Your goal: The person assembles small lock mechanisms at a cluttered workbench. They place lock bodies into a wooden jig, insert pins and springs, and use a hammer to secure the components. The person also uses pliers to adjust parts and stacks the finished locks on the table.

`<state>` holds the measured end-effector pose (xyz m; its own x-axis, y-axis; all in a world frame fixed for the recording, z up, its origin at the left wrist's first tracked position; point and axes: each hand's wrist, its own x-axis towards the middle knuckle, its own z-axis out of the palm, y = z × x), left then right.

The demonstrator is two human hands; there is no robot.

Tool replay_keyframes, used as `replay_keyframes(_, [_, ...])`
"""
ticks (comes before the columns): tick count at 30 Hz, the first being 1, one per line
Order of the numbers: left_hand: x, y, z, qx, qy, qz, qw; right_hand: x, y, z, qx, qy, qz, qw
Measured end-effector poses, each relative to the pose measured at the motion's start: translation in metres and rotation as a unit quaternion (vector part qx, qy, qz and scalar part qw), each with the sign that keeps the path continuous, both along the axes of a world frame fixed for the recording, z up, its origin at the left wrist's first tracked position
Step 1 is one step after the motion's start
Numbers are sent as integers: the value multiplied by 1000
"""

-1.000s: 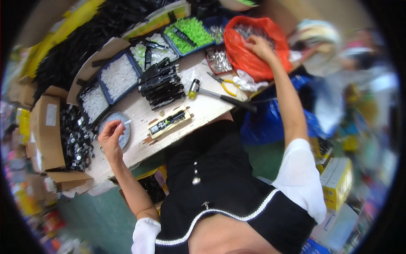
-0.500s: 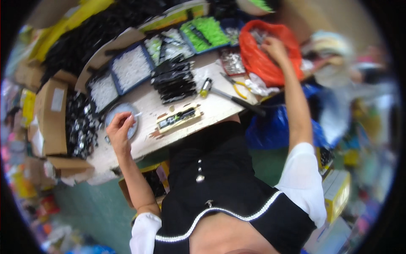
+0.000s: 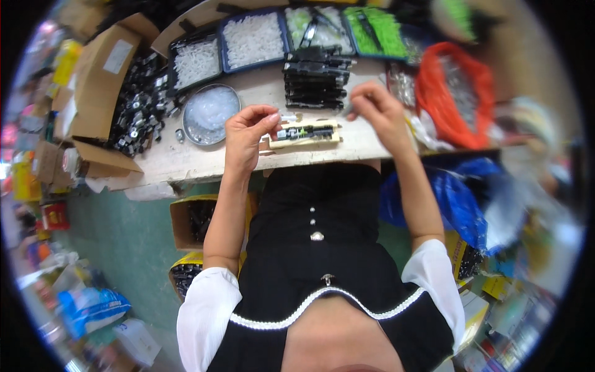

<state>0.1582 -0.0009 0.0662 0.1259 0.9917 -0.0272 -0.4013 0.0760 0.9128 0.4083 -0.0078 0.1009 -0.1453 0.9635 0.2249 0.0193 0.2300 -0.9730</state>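
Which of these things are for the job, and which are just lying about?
Seems part of the job:
- small whitish piece at the left hand's fingertips
- slim black part on the cream rectangular block
- stack of long black parts

Probably just lying about:
- shiny blue plastic bag
- blue-and-white plastic packet, lower left

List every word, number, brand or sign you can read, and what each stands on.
Nothing is clear enough to quote.
White label on the cardboard box: any print too small to read.
Blue-and-white package, lower left: markings too blurred.
Yellow box, lower right: markings too blurred.
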Motion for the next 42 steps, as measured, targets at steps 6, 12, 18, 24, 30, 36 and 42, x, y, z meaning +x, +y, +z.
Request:
replay_keyframes(6, [4,-6,0,-73,-64,17,995,-50,-7,-17,42,79,36,995])
replay_keyframes(12, [8,-7,-3,-100,-91,25,990,-58,-14,-29,30,110,-1,994])
replay_keyframes(18, [13,-9,-5,-86,-95,36,991,-52,-19,-33,-4,161,-33,986])
replay_keyframes(24, [19,-13,-2,-91,-90,44,991,-57,-18,-42,24,153,-71,985])
replay_keyframes(30, [22,-13,-3,-88,-94,42,991,-61,-20,-41,28,160,-83,983])
replay_keyframes(36, [20,-14,-3,-56,-61,46,996,-58,-27,-47,-14,131,-84,988])
replay_keyframes(42, [19,-14,0,192,160,80,965,-43,-24,-41,-170,156,-8,973])
